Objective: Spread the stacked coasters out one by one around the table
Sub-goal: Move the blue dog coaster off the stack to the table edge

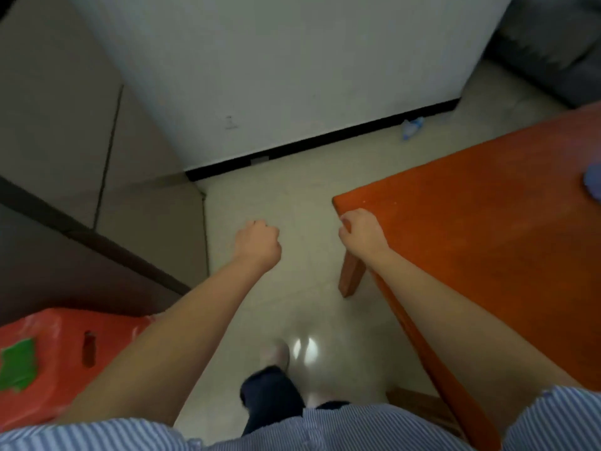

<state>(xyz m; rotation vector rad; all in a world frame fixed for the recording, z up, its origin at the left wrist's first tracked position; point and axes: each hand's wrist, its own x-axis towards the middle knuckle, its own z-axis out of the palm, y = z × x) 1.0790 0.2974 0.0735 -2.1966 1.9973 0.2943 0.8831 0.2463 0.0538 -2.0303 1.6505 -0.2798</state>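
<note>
An orange-red wooden table (487, 229) fills the right side of the view, with its near-left corner towards me. A blurred blue-purple object (592, 183) lies on it at the right frame edge; I cannot tell whether it is a coaster. No stack of coasters shows. My right hand (359, 231) rests at the table's corner with its fingers curled over the edge. My left hand (258, 244) hangs over the floor to the left of the table, closed in a loose fist with nothing visible in it.
A red plastic stool (65, 359) with a green patch stands at the lower left. A white wall with a black skirting (292, 148) lies ahead, a dark cabinet (81, 255) to the left. A blue-white scrap (411, 126) lies on the pale floor. My foot (276, 353) is below.
</note>
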